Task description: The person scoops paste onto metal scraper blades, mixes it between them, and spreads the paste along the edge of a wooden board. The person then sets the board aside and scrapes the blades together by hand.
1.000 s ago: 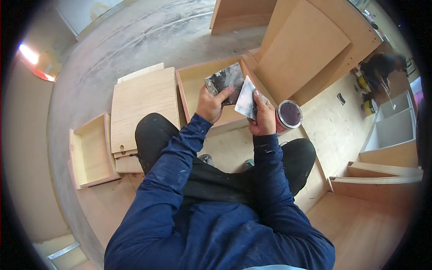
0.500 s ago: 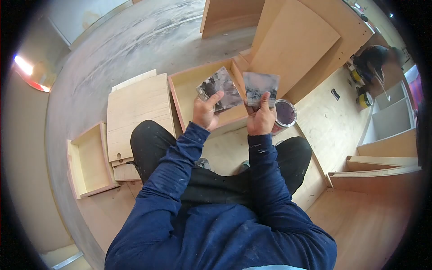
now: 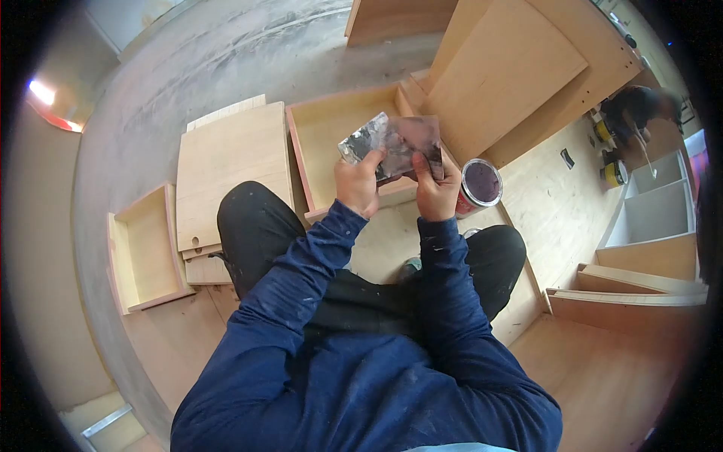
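My left hand (image 3: 357, 184) is closed on a flat square metal putty scraper (image 3: 364, 140), thumb on top. Its blade is shiny, with dark and pale smears. Another flat metal putty scraper (image 3: 416, 134), with a pinkish-brown smear on its face, is gripped in my right hand (image 3: 438, 190). The two blades overlap in front of me, over the near part of an open wooden drawer box (image 3: 343, 113). Just right of my right hand stands an open can (image 3: 480, 188) of dark purple-brown paste. Fingers beneath both scrapers are hidden.
Stacked plywood panels (image 3: 233, 169) and a smaller drawer box (image 3: 147, 248) lie to the left. A tall wooden cabinet piece (image 3: 504, 75) stands ahead at right. Farther right, a person (image 3: 640, 109) bends near cans (image 3: 614, 173) and a white shelf unit (image 3: 655, 200).
The two scrapers were apart and upright; now they have come together and overlap. My right hand has turned inward, and the view has shifted slightly.
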Demonstrator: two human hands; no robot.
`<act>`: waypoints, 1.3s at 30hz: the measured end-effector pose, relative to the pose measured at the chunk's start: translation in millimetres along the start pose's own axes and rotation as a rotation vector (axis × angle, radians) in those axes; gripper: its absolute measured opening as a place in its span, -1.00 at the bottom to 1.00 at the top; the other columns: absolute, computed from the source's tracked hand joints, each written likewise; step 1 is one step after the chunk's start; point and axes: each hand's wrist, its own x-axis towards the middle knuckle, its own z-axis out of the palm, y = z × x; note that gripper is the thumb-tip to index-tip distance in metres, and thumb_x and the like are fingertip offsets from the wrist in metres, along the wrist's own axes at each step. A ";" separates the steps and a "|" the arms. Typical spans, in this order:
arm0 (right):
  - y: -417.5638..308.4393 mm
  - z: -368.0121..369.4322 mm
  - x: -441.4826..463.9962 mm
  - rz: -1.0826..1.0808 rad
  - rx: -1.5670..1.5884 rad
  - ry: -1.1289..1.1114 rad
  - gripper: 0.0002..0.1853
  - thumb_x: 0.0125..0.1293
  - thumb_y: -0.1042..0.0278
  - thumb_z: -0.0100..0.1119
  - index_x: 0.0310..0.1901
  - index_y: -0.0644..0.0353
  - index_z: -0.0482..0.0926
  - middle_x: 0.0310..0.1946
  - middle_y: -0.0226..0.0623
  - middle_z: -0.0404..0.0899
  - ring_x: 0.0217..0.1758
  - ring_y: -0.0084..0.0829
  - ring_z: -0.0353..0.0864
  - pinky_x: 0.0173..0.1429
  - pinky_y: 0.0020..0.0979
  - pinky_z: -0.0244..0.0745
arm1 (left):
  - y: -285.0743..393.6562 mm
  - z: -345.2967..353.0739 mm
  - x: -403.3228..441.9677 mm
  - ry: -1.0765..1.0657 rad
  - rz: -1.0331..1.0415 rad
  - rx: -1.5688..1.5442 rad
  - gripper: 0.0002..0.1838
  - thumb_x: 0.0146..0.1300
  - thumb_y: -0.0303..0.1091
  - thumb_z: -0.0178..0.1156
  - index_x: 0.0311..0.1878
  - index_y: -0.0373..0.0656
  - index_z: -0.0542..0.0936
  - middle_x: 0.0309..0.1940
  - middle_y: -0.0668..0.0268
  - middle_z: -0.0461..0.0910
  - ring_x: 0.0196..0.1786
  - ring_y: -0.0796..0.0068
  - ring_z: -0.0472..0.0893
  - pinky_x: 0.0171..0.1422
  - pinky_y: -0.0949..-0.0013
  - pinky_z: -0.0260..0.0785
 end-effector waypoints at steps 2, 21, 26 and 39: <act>5.0 -1.6 4.0 -0.087 -0.101 -0.078 -0.75 0.44 0.51 0.18 0.10 0.36 0.60 -0.13 -0.33 0.70 -0.14 -0.56 0.66 -0.06 -0.51 0.63 | 15.4 4.7 0.8 0.036 0.006 -0.021 -0.73 0.21 -0.64 0.20 0.00 -0.31 0.59 -0.16 0.22 0.70 -0.23 0.38 0.72 -0.10 0.29 0.65; -45.3 9.8 5.7 0.211 0.153 -0.172 -0.55 0.41 0.45 0.19 0.30 0.37 0.47 0.00 -0.34 0.65 0.03 -0.55 0.59 0.15 -0.50 0.46 | 23.2 -17.5 17.1 -0.038 -0.193 -0.178 -0.78 0.22 -0.60 0.27 -0.06 -0.34 0.63 -0.16 0.23 0.72 -0.21 0.47 0.71 -0.18 0.37 0.61; -41.2 22.2 0.4 -0.140 -0.151 -0.013 -0.57 0.43 0.60 0.13 0.30 0.41 0.47 0.07 -0.25 0.65 0.11 -0.55 0.58 0.26 -0.49 0.44 | 31.5 -7.1 8.1 0.104 -0.252 -0.194 -0.81 0.20 -0.43 0.35 -0.13 -0.26 0.68 -0.34 0.35 0.68 -0.35 0.55 0.61 -0.27 0.40 0.44; -43.8 4.3 0.3 0.067 -0.112 -0.327 -0.58 0.37 0.53 0.22 0.25 0.39 0.53 -0.09 -0.38 0.70 -0.05 -0.68 0.50 0.09 -0.52 0.49 | 15.5 -30.5 19.7 -0.087 -0.075 0.088 -0.82 0.17 -0.54 0.33 -0.14 -0.32 0.68 -0.30 0.31 0.72 -0.34 0.55 0.66 -0.24 0.40 0.53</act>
